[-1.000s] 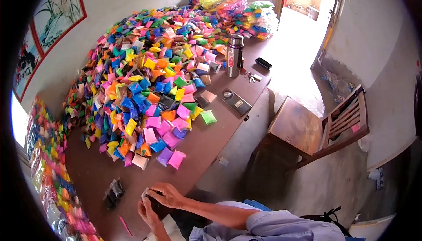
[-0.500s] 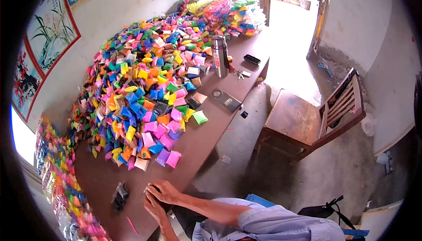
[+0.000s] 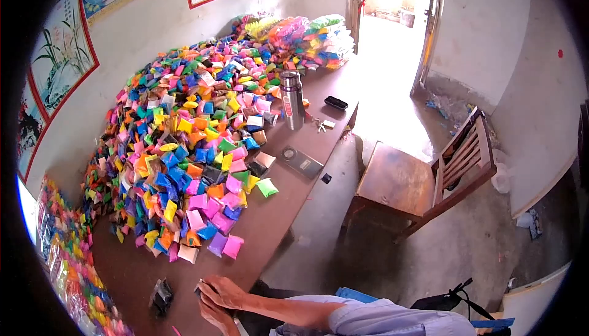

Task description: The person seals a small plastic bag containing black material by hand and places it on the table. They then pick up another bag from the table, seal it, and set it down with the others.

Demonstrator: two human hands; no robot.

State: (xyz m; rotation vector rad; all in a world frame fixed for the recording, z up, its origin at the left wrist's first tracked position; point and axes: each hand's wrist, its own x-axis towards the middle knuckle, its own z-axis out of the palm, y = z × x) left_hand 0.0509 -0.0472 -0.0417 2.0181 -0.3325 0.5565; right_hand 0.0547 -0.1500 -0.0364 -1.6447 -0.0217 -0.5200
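Observation:
My right hand and my left hand are together at the near edge of the brown table, the right one above the left. The fingers of both are bent inward and closed around a small thing with a dark and pale edge; most of it is hidden, so I cannot make out its kind. A black plastic packet lies on the table left of my hands. Beyond my hands spreads a large heap of small colourful packets, the nearest being a pink packet and a purple packet.
A steel thermos, a black case, keys and a flat metallic box stand or lie along the table's right side. Bagged packets line the left. A wooden chair stands on the floor near an open doorway.
The camera view has tilted, so the table and heap appear lower and slightly left. My hands stay together, closed around the small thing.

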